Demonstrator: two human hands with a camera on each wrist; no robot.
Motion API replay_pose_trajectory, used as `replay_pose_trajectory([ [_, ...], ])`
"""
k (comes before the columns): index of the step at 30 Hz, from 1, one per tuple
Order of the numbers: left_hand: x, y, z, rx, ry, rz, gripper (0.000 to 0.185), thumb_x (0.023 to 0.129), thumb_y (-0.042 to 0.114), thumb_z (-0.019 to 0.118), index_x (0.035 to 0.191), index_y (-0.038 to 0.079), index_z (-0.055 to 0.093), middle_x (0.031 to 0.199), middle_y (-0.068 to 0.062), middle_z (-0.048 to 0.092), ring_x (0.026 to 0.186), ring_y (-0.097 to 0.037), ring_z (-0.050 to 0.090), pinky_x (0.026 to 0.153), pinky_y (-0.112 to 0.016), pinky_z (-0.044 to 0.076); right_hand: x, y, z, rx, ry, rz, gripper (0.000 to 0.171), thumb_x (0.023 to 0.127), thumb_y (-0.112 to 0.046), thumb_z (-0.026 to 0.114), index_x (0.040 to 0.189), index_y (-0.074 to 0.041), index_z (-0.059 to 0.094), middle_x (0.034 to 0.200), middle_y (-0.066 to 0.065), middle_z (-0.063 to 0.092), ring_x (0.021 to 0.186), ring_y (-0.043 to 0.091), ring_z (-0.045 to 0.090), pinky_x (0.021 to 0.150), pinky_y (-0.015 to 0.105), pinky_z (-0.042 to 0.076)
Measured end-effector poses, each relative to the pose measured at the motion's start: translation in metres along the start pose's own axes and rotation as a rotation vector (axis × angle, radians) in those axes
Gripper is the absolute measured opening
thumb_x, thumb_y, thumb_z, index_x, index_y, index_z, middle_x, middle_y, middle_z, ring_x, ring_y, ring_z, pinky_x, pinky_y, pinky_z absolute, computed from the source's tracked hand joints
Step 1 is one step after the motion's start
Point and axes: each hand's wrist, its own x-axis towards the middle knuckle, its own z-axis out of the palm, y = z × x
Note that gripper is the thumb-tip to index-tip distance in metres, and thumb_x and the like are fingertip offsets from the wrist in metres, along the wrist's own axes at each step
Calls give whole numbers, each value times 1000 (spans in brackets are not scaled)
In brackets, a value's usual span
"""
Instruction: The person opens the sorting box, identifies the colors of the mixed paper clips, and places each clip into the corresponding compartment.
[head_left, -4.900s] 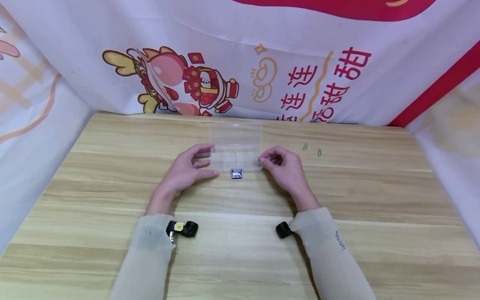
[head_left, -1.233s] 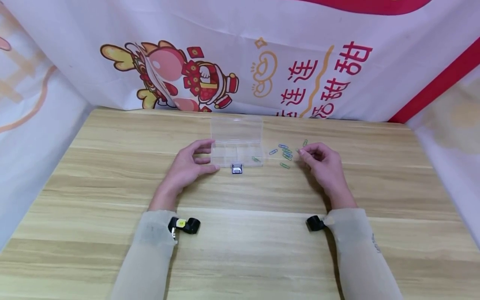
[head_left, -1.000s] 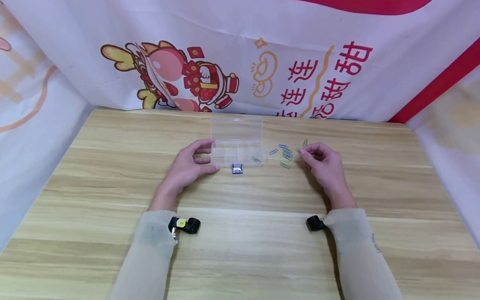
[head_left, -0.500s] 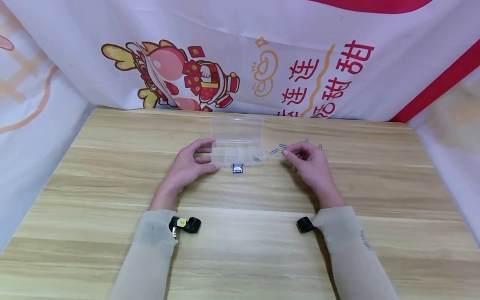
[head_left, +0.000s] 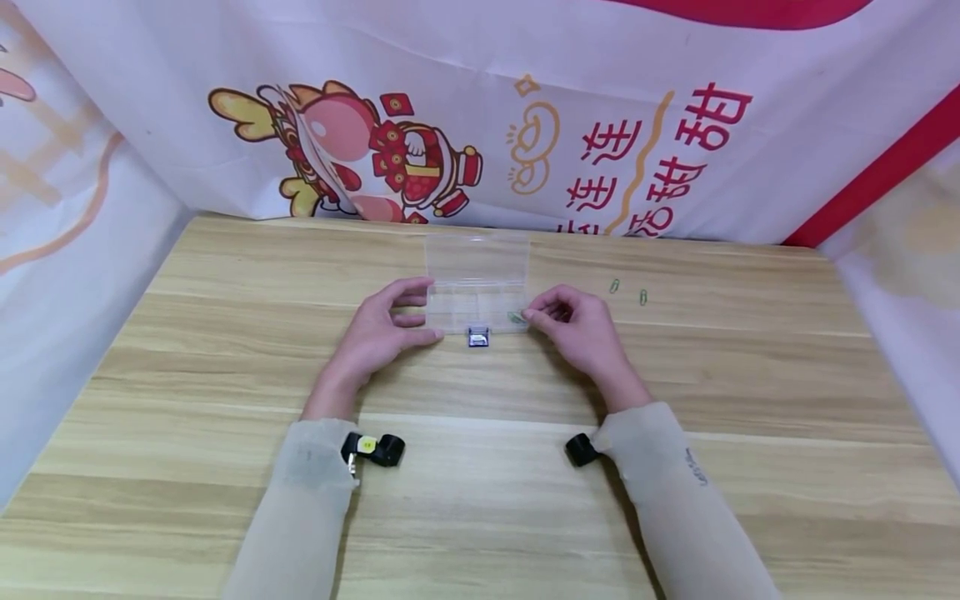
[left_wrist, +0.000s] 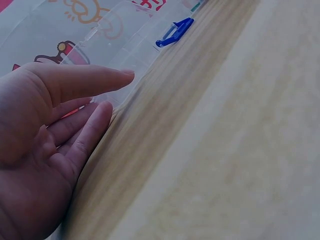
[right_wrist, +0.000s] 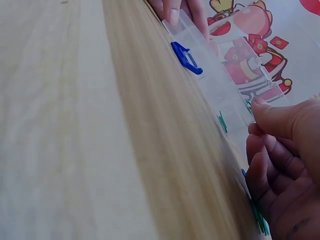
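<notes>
Box [head_left: 465, 320]: clear plastic, compartmented, standing on the wooden table [head_left: 480, 500]
Lid [head_left: 477, 257]: raised, at the box's far side
Latch [head_left: 478, 337]: blue, at the near edge
Left hand [head_left: 375, 329]: thumb and fingers apart, bracketing the box's left end; firmness cannot be told
Right hand [head_left: 579, 329]: at the box's right end, thumb and forefinger together, apparently clamped on a green clip [right_wrist: 248, 105]
Stored clip [right_wrist: 222, 121]: green, near right compartment; whether single, unclear
Loose clips [right_wrist: 258, 215]: green and blue, on the table just beside the right hand
Outlying clips [head_left: 615, 286]: two, green, farther right
Drop risk: an early release, or a catch on the right wall, could leave the held clip outside
Slide risk: slack left fingers could let a nudge shift the box
Scatter risk: low right fingers could sweep the loose clips aside
</notes>
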Motion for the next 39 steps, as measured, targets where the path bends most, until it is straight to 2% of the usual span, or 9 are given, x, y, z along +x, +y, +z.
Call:
replay_pose_trajectory([
  [18,1,0,1,-10,5,0,79,87,7,89,156,26,56,149,-9,59,131,-32,67,113,-44,59,1,-3,4,2,-1,56,17,99,-29,80,103,-13,77,98,6,71,89,22,60,76,32,52],
  [30,0,2,0,-2,5,-16,79,88,9,89,156,27,55,150,-8,60,132,-32,66,114,-46,58,0,-4,3,-7,4,53,15,99,-28,80,104,-14,78,98,6,72,89,23,60,77,33,52],
  [35,0,1,0,6,5,-25,78,88,10,89,156,28,55,150,-8,59,132,-31,66,114,-46,58,-2,-2,-6,-10,30,63,15,100,-28,79,106,-14,78,102,6,71,93,23,60,79,34,53],
  [39,0,1,0,7,5,-27,78,88,10,89,156,29,55,150,-8,59,132,-31,66,114,-46,58,-5,9,-22,-17,78,69,20,100,-32,79,109,-14,77,106,6,71,94,22,61,78,31,55],
])
